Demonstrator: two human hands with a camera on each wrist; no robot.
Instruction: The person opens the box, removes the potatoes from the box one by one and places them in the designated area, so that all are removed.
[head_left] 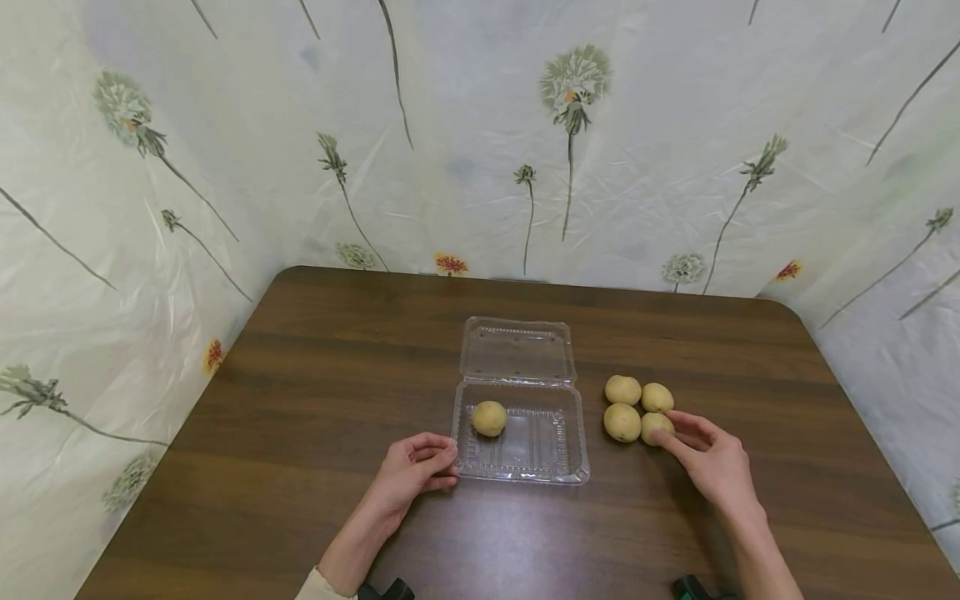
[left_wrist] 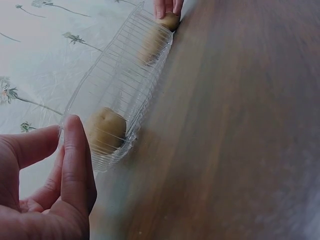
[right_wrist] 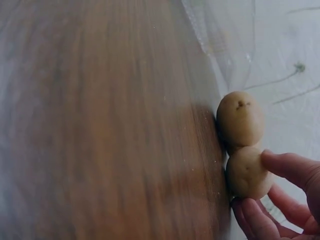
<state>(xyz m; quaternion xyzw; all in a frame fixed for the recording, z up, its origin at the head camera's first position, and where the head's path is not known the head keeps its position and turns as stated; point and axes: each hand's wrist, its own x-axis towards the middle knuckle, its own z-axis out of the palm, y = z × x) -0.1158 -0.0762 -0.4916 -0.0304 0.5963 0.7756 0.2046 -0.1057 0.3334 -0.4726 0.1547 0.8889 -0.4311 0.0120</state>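
Observation:
A clear plastic clamshell container (head_left: 534, 446) lies on the table with its lid (head_left: 517, 350) folded back, away from me. One potato (head_left: 489, 418) sits in the left part of its base. At the left edge, my left hand (head_left: 416, 468) pinches the rim between thumb and fingers, plain in the left wrist view. To the right of the container, several potatoes stand in a close cluster. My right hand (head_left: 714, 460) grips the nearest right one, a small round potato (right_wrist: 247, 174), with thumb and fingers. It touches the neighbouring potato (right_wrist: 241, 119) in the right wrist view.
Two more potatoes, the far left one (head_left: 622, 390) and the far right one (head_left: 657, 397), make up the back of the cluster. The brown wooden table (head_left: 337, 358) ends at a curtain (head_left: 465, 100) with dandelion prints, which hangs behind and at both sides.

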